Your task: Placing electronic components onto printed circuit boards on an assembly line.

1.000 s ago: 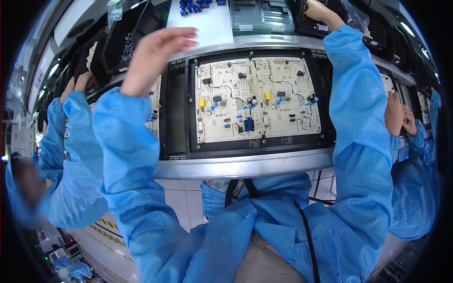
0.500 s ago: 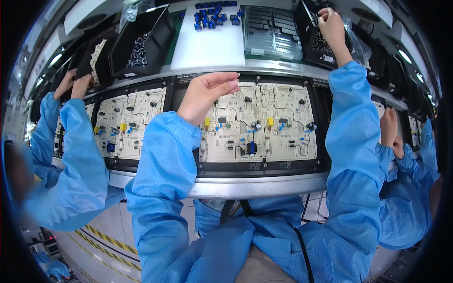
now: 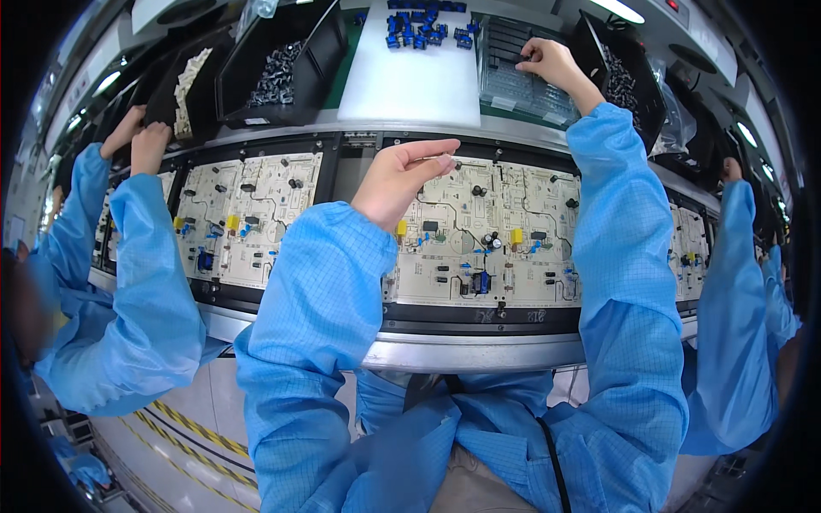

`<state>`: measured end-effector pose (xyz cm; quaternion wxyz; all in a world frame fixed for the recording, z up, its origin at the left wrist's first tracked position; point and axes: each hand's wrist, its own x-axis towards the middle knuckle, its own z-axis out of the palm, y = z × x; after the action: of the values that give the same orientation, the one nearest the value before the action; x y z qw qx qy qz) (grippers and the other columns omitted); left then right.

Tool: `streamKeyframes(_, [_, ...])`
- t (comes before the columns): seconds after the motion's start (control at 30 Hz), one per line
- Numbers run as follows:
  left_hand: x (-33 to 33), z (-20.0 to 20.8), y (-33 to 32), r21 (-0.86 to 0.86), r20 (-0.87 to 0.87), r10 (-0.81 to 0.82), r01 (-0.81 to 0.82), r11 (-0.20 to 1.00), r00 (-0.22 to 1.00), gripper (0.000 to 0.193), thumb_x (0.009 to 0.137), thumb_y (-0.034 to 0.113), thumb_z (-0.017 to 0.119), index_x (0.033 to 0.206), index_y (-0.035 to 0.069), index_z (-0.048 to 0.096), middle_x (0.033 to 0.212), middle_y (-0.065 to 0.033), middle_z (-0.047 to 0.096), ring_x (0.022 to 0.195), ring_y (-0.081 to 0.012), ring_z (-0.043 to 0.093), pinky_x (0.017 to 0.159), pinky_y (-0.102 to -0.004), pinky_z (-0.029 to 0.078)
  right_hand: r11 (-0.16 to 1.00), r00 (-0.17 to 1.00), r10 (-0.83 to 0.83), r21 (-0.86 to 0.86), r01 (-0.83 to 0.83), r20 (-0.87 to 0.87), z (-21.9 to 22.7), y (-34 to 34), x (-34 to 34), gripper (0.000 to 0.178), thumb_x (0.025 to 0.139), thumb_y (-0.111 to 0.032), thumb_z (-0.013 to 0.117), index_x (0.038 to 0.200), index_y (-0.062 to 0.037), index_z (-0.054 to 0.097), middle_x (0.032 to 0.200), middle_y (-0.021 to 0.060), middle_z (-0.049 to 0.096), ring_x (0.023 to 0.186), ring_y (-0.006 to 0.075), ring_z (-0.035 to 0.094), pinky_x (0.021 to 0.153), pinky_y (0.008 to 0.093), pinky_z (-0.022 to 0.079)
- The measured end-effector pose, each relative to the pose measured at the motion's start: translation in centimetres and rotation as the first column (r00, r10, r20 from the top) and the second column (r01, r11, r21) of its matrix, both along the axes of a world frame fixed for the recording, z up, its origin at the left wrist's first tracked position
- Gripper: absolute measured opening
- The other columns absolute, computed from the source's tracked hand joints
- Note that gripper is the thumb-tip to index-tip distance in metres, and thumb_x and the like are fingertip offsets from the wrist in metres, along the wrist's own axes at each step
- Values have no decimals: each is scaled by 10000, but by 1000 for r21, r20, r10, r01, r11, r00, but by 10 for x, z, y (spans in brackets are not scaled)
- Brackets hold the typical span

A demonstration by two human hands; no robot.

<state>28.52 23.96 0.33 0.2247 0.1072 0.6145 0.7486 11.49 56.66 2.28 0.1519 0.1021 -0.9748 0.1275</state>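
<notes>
My left hand (image 3: 409, 181) hovers over the upper left part of a pale circuit board panel (image 3: 462, 286) in a black frame. Its thumb and index finger come together in a pinch; whatever lies between them is too small to name. Further back and to the right, my right hand (image 3: 554, 65) reaches over a clear plastic tray (image 3: 522, 94) with dark grey parts in it. The fingertips are closed at those parts, and I cannot make out what they hold. Yellow, blue and black components stand on the panel.
A white foam sheet (image 3: 409, 90) carries blue components (image 3: 419, 30). Black bins flank it, one holding small metallic parts (image 3: 278, 75), one dark parts (image 3: 620, 81). Co-workers' hands (image 3: 147, 145) work at the left, with another panel (image 3: 244, 227) between us. A metal rail (image 3: 470, 352) runs along the front.
My right hand has moved left from the dark parts bin to the clear tray. My left hand keeps its pinch over the panel. The whole view has shifted somewhat.
</notes>
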Motion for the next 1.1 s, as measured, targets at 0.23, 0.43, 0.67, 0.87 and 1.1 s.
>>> streamKeyframes(0.23, [4, 3, 6, 8, -36, 64, -64, 998, 997, 283, 869, 85, 644, 1148, 40, 647, 1032, -89, 676, 975, -143, 616, 906, -257, 459, 945, 987, 163, -288, -157, -3, 24, -2, 45, 262, 813, -141, 703, 1014, -10, 597, 784, 29, 636, 733, 100, 620, 695, 231, 508])
streamKeyframes(0.43, [1, -1, 4, 57, -112, 124, -118, 991, 986, 272, 867, 88, 649, 1121, -11, 643, 1011, -97, 675, 928, -137, 628, 874, -257, 483, 798, 874, 410, -566, -206, 260, 45, -46, 136, 290, 880, -89, 615, 1150, 10, 576, 836, 16, 653, 783, 73, 629, 755, 208, 507])
streamKeyframes(0.67, [3, 1, 9, 68, -127, 146, -138, 988, 981, 258, 877, 93, 638, 1118, 1, 649, 986, -89, 672, 910, -134, 626, 865, -247, 489, 807, 797, 426, -579, -121, 427, 51, -56, 175, 194, 892, -90, 603, 1050, 21, 586, 847, 56, 668, 813, 93, 644, 756, 219, 512])
streamKeyframes(0.87, [7, 6, 8, 68, -174, 154, -144, 987, 973, 248, 884, 83, 622, 1123, 25, 653, 1047, -97, 665, 963, -134, 625, 902, -246, 479, 890, 792, 413, -383, -246, 449, 23, -54, 188, 140, 845, -103, 672, 934, 0, 640, 768, 11, 626, 691, 60, 556, 640, 212, 457])
streamKeyframes(1.1, [8, 5, 8, 72, -186, 167, -156, 985, 968, 261, 865, 83, 646, 1122, 43, 656, 1027, -71, 668, 935, -128, 624, 882, -244, 482, 915, 789, 345, -370, -161, 509, -7, -59, 196, 151, 824, -99, 678, 897, 33, 662, 739, 45, 650, 653, 73, 569, 605, 225, 462])
